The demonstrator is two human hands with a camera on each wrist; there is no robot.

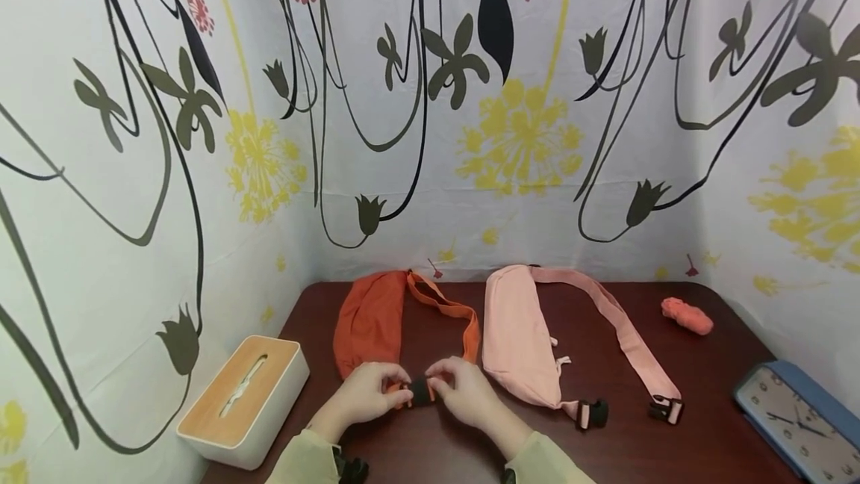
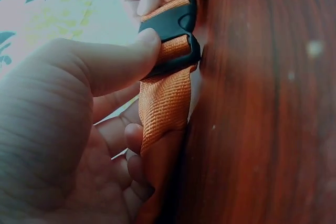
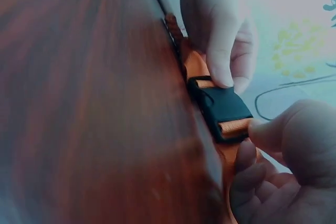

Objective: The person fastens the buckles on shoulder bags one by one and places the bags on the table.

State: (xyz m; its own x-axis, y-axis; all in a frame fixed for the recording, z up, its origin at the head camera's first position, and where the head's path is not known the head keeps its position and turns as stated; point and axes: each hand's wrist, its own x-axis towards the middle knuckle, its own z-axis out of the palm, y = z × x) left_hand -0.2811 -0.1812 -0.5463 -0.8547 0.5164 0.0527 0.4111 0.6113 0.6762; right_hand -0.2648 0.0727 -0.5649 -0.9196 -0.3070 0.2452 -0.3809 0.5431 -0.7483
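An orange waist bag (image 1: 369, 320) lies on the table with its strap (image 1: 463, 312) looped round to the front. The black side-release buckle (image 1: 419, 392) on that strap has its two halves joined, with orange webbing at both ends. My left hand (image 1: 371, 392) pinches the buckle's left end, its thumb (image 2: 131, 56) lying on the black plastic. At the opposite end, my right hand (image 1: 463, 391) pinches between thumb and fingertips, close to the webbing slot (image 3: 234, 126). Part of the bag is hidden behind my left hand.
Right of the orange bag lies a pink waist bag (image 1: 520, 334), its buckle halves (image 1: 593, 414) apart. A tissue box (image 1: 245, 394) stands at the left, a blue clock (image 1: 799, 417) at the right. Coral yarn (image 1: 687, 316) lies far right. Patterned curtains (image 1: 430, 148) surround the table (image 1: 638, 454).
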